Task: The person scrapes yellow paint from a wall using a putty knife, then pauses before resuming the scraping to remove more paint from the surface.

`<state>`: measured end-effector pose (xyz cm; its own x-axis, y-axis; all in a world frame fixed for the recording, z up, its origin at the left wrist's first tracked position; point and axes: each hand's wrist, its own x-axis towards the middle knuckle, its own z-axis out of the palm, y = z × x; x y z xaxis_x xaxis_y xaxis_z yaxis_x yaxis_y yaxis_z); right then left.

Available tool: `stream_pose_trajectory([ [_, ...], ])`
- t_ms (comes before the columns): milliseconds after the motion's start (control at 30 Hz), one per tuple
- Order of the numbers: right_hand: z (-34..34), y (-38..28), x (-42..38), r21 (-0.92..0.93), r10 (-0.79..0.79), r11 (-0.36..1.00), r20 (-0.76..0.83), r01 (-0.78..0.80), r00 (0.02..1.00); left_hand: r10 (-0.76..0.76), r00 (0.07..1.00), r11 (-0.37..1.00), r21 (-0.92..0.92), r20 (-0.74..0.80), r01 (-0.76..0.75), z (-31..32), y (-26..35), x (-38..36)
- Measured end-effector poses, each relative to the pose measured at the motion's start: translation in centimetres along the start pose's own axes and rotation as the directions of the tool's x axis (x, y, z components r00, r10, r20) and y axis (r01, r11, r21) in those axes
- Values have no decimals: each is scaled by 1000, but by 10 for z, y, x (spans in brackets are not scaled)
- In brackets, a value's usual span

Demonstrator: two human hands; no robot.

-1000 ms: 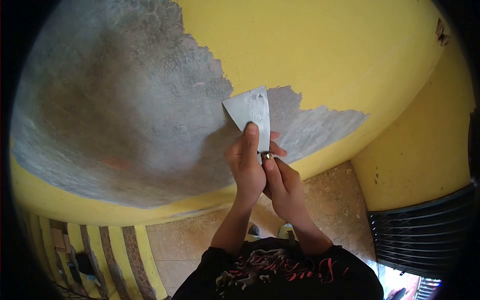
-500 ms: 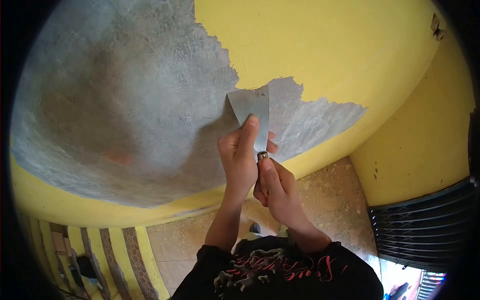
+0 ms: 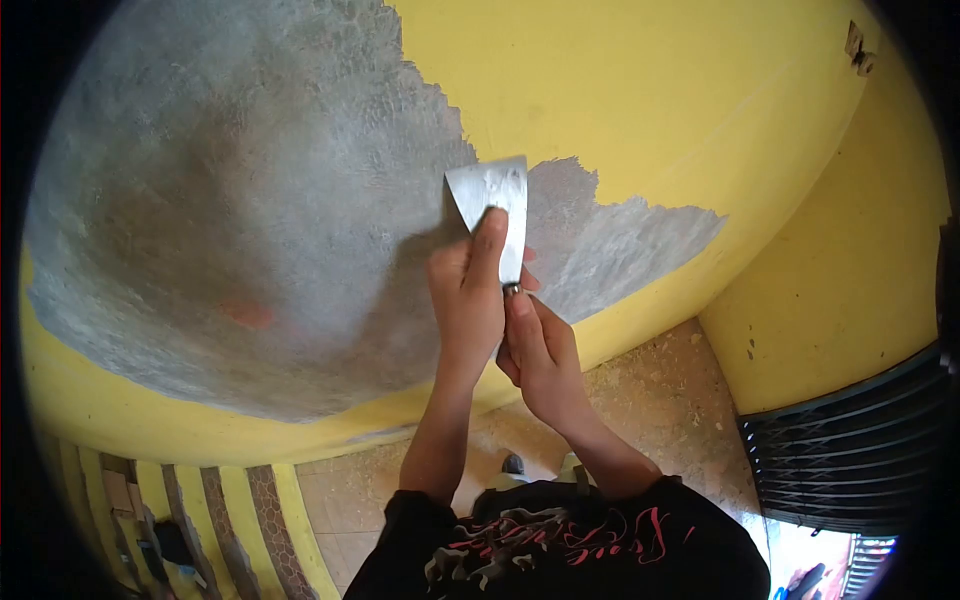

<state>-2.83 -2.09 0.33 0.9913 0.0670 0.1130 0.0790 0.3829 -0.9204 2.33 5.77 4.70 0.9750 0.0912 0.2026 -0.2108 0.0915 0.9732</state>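
Observation:
Both of my hands grip one putty knife (image 3: 511,235), its broad metal blade pointing up the wall. My left hand (image 3: 470,300) is closed around the lower blade, thumb pressed flat on its face and fingertips showing past the right side. Just below, my right hand (image 3: 543,355) wraps the handle, thumb close to the metal collar; most of the handle is hidden. The blade's wide edge lies at the ragged border where yellow paint (image 3: 620,90) meets bare grey wall (image 3: 330,200).
Paint flakes litter the tiled floor (image 3: 660,400) beneath. A dark folding gate (image 3: 850,465) stands at lower right, beside a yellow side wall (image 3: 830,270). Yellow and brown striped steps (image 3: 240,520) are at lower left. A small fitting (image 3: 858,50) sits at upper right.
Both hands and the putty knife have shifted slightly up and left along the paint border. The blade now catches more light. The grip is the same.

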Motion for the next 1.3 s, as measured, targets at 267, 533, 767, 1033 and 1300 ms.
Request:
stream_pose_trajectory([
  [267, -1, -1, -7, 66, 67, 995, 38, -70, 997, 4, 1000, 997, 72, -19, -3, -1, -4, -3],
  [533, 12, -2, -16, 119, 126, 985, 17, -127, 992, -18, 998, 999, 42, -65, 21, 5, 7, -1],
  [767, 17, -7, -8, 112, 112, 987, 47, -117, 993, 83, 992, 991, 111, -94, -73, -6, -8, -3],
  [1033, 18, 0, -11, 107, 152, 982, 34, -154, 988, 88, 995, 967, 242, -39, -76, -6, 1, 5],
  [1300, 12, -6, -14, 101, 228, 969, -3, -226, 974, 91, 996, 965, 248, 0, -88, -4, -9, 7],
])
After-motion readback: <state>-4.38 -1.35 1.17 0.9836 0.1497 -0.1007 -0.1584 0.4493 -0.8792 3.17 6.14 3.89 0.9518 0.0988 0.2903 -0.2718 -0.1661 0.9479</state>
